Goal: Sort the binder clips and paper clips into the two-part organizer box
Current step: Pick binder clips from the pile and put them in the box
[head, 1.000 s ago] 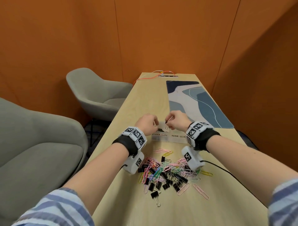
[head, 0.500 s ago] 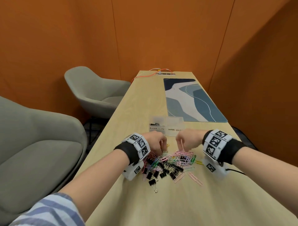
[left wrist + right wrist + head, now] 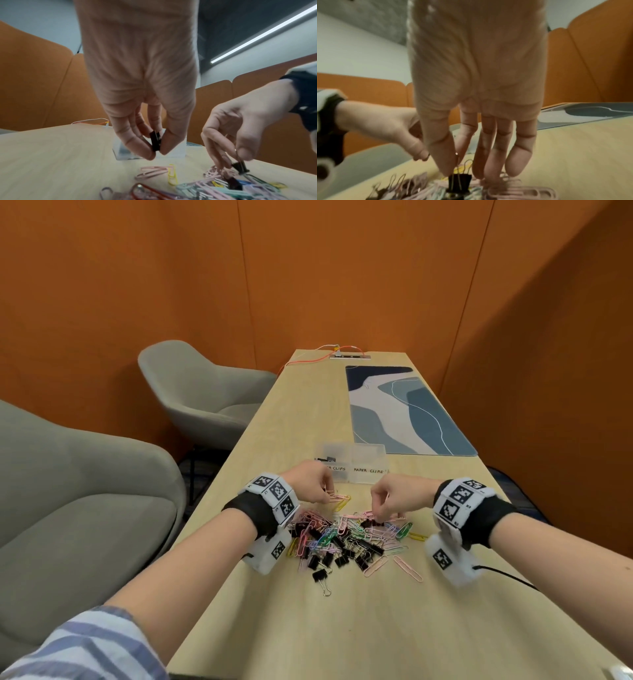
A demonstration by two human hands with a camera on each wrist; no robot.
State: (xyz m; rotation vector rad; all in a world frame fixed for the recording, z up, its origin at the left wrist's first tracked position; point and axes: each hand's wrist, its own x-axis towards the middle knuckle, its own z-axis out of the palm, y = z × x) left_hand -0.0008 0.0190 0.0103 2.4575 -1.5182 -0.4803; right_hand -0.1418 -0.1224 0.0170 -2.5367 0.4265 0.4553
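A clear two-part organizer box [image 3: 366, 455], labelled BINDER CLIPS and PAPER CLIPS, stands on the table just beyond my hands; a few black clips lie in its left part. A mixed pile of coloured paper clips and black binder clips [image 3: 346, 537] lies in front of it. At the pile's far left edge my left hand [image 3: 325, 494] pinches a black binder clip [image 3: 155, 142] between thumb and forefinger, lifted off the table. My right hand [image 3: 380, 513] is over the pile's far side. Its thumb and forefinger pinch the wire handle of another black binder clip [image 3: 459, 181] that still touches the pile.
A blue patterned desk mat [image 3: 411, 412] lies at the back right. A power strip with an orange cable [image 3: 349, 356] sits at the table's far end. Two grey armchairs [image 3: 205, 392] stand along the left edge. A stray binder clip [image 3: 322, 577] and pink paper clips [image 3: 407, 568] lie nearest me.
Both hands came back from the organizer box to the pile. The right hand no longer holds a paper clip; each hand now pinches a black binder clip.
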